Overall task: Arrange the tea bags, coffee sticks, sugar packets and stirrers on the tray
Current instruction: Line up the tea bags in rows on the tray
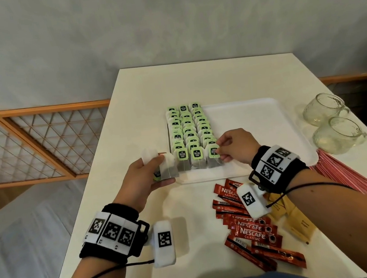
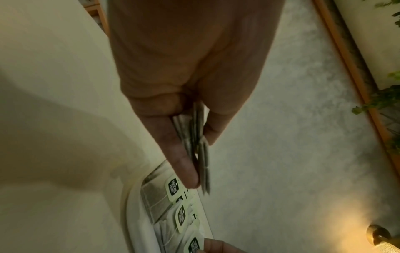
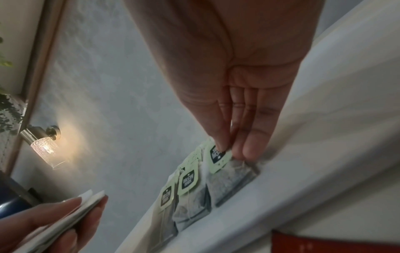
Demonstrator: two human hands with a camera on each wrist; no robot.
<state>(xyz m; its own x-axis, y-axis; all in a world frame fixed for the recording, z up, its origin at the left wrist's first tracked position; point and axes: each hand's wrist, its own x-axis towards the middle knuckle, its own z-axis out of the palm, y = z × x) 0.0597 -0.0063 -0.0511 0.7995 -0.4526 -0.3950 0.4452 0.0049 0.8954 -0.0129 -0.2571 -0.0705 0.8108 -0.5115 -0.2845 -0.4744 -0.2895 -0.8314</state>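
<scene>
Three columns of tea bags with green tags fill the left part of the white tray. My right hand pinches the green tag of the nearest tea bag in the right column, which lies on the tray. My left hand hovers just left of the tray's near corner and grips a small stack of tea bags between thumb and fingers. Red coffee sticks, brown sugar packets and red stirrers lie on the table near the tray.
Two glass cups lie on their sides at the table's right edge, beside the tray. The right half of the tray holds nothing. A wooden lattice railing runs left of the table.
</scene>
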